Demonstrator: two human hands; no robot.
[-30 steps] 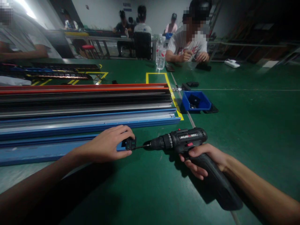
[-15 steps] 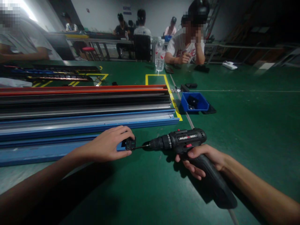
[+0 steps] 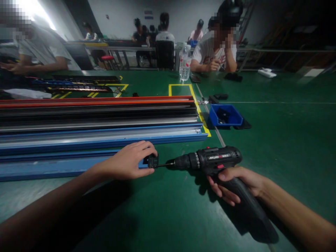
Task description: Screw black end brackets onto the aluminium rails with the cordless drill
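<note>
Right hand (image 3: pixel 249 179) has a full grip on the cordless drill (image 3: pixel 220 156), bit (image 3: pixel 166 164) aimed left, pretty much along the blue rail (image 3: pixel 65 168), at the black end cap (image 3: pixel 153 161) the left hand (image 3: pixel 132 160) pinches.

Dim feed on my end. White light (image 3: pixel 42 12) blown out top left, upper right near black. Dark shadow below the left hand (image 3: pixel 131 161), pale sheen on the table (image 3: pixel 15 196). Edges smeared, stretched; background soft; cordless drill (image 3: pixel 207 158) fairly crisp.
</note>
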